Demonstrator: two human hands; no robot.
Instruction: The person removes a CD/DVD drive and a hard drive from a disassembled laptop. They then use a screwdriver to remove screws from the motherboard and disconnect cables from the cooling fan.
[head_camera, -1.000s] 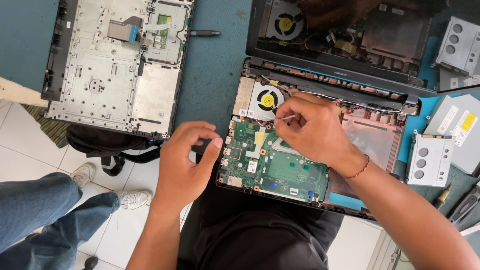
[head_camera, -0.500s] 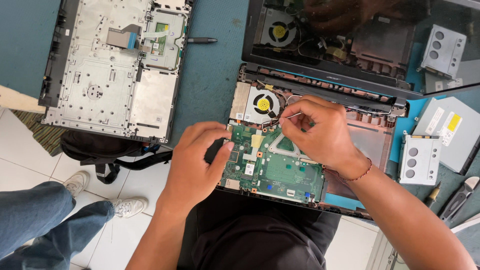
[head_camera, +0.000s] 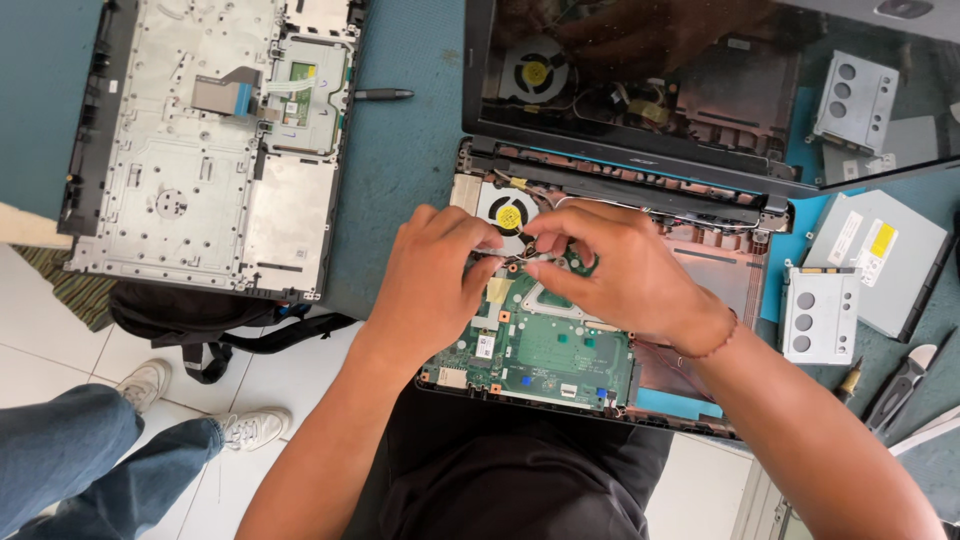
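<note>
1. One blue worktop (head_camera: 410, 160) carries everything; its near edge ends over white floor tiles.
2. Opened laptop base (head_camera: 700, 290) lies in front of the person, screen (head_camera: 700, 70) tilted up behind it, dark and reflecting the parts.
3. Detached keyboard cover (head_camera: 200, 150) lies upside down at the left, metal underside up, flat ribbon cable on it, well apart from the base.
4. Inside the base: green motherboard (head_camera: 540, 350) fills the left half; the right half shows bare reddish shell.
5. Round fan (head_camera: 505, 215) with yellow hub sits in the base's top left corner, just above the board.
6. Optical drive (head_camera: 880, 260) lies right of the base; silver drive bracket (head_camera: 820, 315) with three holes lies beside it.
7. Left hand (head_camera: 430, 285) rests on the board's upper left, fingers curled, touching the fan's lower edge.
8. Right hand (head_camera: 620, 275) sits just beside it, fingertips pinched on something small below the fan; what it is, cannot tell.
9. Both hands nearly meet.
10. Black pen-like tool (head_camera: 380, 95) lies between cover and screen.
11. Another person's jeans and sneakers (head_camera: 250, 428) show on the floor at lower left.
</note>
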